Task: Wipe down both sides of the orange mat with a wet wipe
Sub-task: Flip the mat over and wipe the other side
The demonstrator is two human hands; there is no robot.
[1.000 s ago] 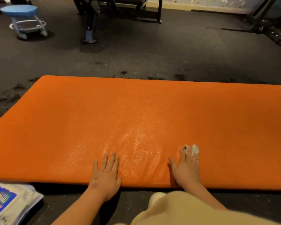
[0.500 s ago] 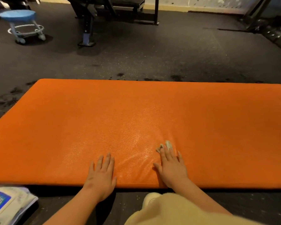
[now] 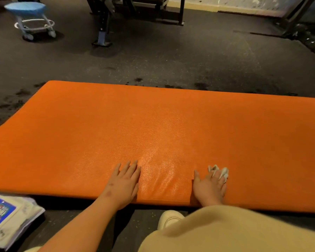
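Head view.

- Right hand [image 3: 210, 188]: has slid right since half a second ago, away from the left hand, taking the wipe [image 3: 219, 170] with it. It lies flat, fingers straight and slightly spread, pressing the wipe against the mat. The wipe is a small white crumpled wad, showing only at and between the fingertips.
- Left hand [image 3: 125, 184]: flat, palm down on the mat near its front edge, fingers straight and close together, holding nothing.
- Mat [image 3: 153, 124]: orange, rectangular, thick and padded, with a fine pebbled skin. It lies flat on the floor, one rounded far corner in view, the right end cut off by the frame. A glossy wet-looking patch lies between and beyond the hands, and the surface dimples beside the right hand.
- Floor [image 3: 153, 60]: dark speckled rubber with darker blotches along the mat's far edge. Open floor lies beyond the mat.
- Wipe pack [image 3: 5, 213]: soft white packet with a blue label, on the floor at the lower left, just off the mat's front edge.
- Stool [image 3: 28, 17]: round blue seat, white wheeled frame, far left.
- Bench [image 3: 105, 19]: dark metal frame, far centre.
- Shoe [image 3: 169, 218]: pale, on the floor below the mat's front edge, beside a beige trouser leg [image 3: 244, 233].
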